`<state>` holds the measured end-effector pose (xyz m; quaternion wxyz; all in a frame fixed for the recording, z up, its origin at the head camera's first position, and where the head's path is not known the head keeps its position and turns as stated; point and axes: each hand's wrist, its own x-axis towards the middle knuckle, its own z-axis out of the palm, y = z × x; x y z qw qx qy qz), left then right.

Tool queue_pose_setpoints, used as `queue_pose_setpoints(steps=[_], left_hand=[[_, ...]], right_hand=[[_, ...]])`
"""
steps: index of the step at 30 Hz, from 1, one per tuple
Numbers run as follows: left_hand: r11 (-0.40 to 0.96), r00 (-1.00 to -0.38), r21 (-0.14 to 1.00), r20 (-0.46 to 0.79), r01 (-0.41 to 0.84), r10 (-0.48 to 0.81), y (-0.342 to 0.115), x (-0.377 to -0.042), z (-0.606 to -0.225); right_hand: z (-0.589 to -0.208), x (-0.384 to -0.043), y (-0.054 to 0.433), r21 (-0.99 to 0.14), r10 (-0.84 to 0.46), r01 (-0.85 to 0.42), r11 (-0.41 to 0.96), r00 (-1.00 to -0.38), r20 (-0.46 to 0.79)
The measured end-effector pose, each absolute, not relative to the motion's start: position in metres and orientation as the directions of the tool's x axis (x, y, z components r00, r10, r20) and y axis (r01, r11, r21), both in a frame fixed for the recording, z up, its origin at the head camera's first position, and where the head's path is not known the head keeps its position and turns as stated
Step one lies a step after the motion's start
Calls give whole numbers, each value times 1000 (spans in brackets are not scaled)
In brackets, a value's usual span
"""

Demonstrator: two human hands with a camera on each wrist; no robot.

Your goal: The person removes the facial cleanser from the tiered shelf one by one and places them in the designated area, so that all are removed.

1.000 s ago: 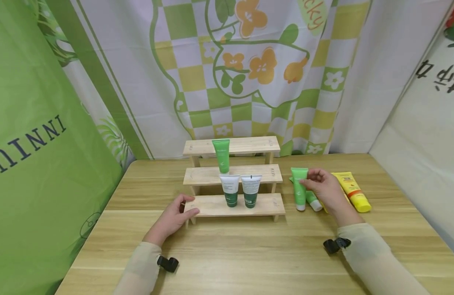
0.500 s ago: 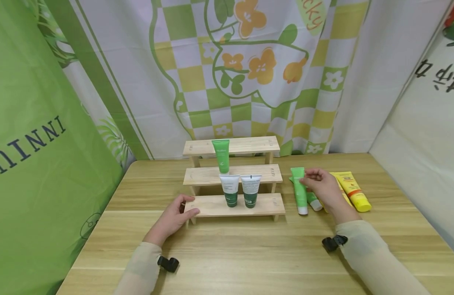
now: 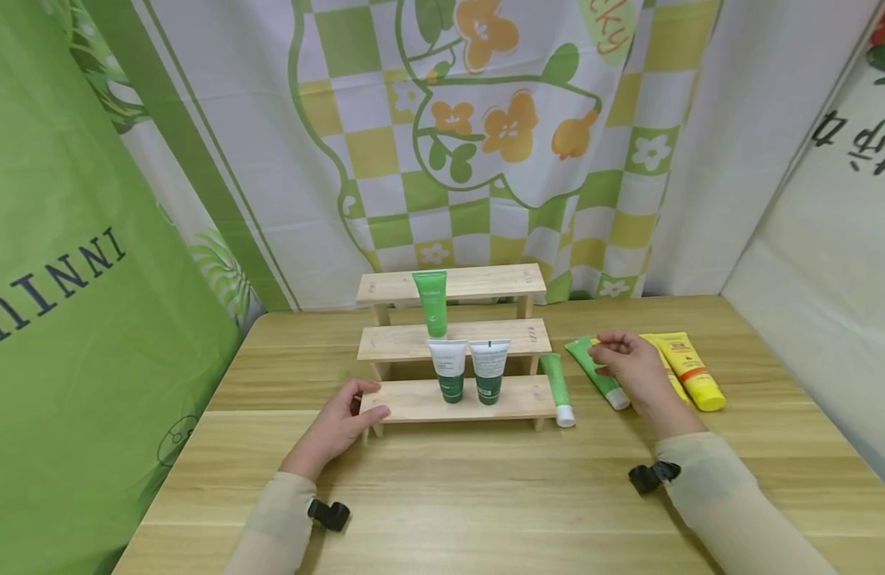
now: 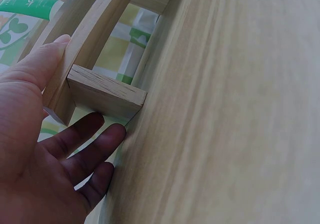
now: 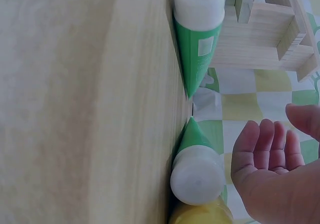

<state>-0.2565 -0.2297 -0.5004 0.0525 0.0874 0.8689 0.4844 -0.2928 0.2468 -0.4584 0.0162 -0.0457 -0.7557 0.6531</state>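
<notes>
My left hand (image 3: pixel 342 423) grips the left end of the bottom step of a three-step wooden display stand (image 3: pixel 414 399); in the left wrist view its thumb (image 4: pixel 42 64) lies on the board and other fingers reach past the leg. My right hand (image 3: pixel 640 379) holds nothing, its fingers loosely bent above a lying green tube (image 3: pixel 604 383). Another green tube (image 3: pixel 557 387) with a white cap lies against the stand's right end. A green tube (image 3: pixel 433 307) stands on the middle step. Two white-and-dark-green tubes (image 3: pixel 449 371) stand on the bottom step.
Yellow tubes (image 3: pixel 690 371) lie on the wooden table (image 3: pixel 442 495) to the right, partly behind my right hand. A patterned curtain (image 3: pixel 486 160) hangs behind the stand. A green cloth (image 3: pixel 76 319) hangs on the left.
The green tube that my right hand held now lies on the table beside the stand's right end, released. My right hand is barely shifted. The left hand keeps its place on the stand.
</notes>
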Motion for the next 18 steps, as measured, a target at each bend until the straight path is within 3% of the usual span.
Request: queue_pose_setpoints(steps=[18], left_hand=[[534, -978, 837, 7, 119, 207, -229, -255, -499]], right_hand=[[-454, -287, 242, -987, 44, 20, 157, -999, -13]])
